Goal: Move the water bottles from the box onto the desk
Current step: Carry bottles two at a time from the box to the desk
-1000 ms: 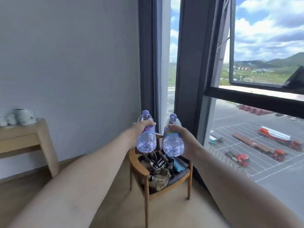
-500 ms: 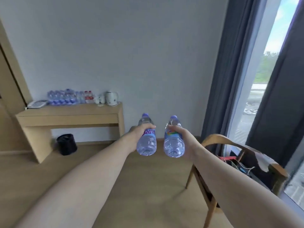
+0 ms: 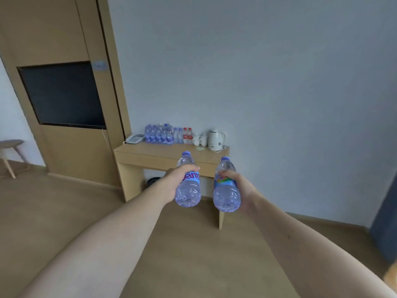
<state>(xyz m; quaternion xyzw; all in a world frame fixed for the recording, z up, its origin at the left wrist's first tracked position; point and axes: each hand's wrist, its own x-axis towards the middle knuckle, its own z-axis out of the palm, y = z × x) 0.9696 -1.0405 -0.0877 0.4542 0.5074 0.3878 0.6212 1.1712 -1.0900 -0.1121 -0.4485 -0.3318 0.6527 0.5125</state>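
Observation:
My left hand (image 3: 171, 181) grips a clear water bottle (image 3: 188, 190) with a blue cap and blue label, held out in front of me. Beside it, my right hand (image 3: 240, 186) grips a second water bottle (image 3: 226, 194) of the same kind. Both bottles are tilted with their caps pointing away, in the air over the floor. The wooden desk (image 3: 163, 155) stands ahead against the wall. A row of several water bottles (image 3: 160, 134) stands along its back edge. No box is in view.
On the desk also sit a telephone (image 3: 135, 139), two red-labelled bottles (image 3: 187, 135), white cups (image 3: 199, 140) and a white kettle (image 3: 216, 139). A dark bin (image 3: 153, 181) stands under the desk. A wooden panel with a TV (image 3: 62, 95) is to the left, a stool (image 3: 9, 155) far left.
My view has swung left, from the window and chair to the desk. The desk is now nearer and centred. Both hands still hold their bottles.

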